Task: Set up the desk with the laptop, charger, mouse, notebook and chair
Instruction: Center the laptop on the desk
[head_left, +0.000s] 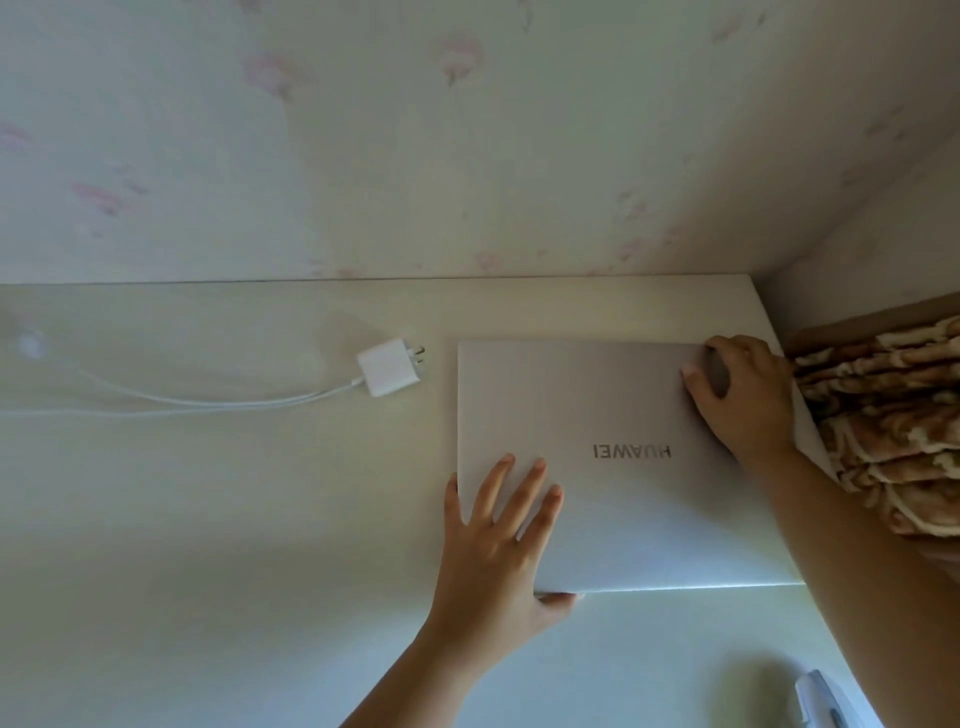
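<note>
A closed silver laptop (613, 415) lies on the right part of the white desk (208, 519), its logo upside down to me. My left hand (498, 540) rests on its near left corner, fingers spread on the lid and thumb at the front edge. At the far right corner of the lid, my right hand (743, 395) curls over a small grey rounded object that looks like a mouse (719, 371). A white charger (388, 367) with bare prongs lies just left of the laptop, and its white cable (208, 402) trails off to the left.
A flowered wall (467, 156) closes the desk's far side. Brown and cream patterned fabric (883, 415) presses against the desk's right edge. A white and blue object (821, 699) sits at the near right corner, partly cut off. A faint round white thing (28, 343) lies far left.
</note>
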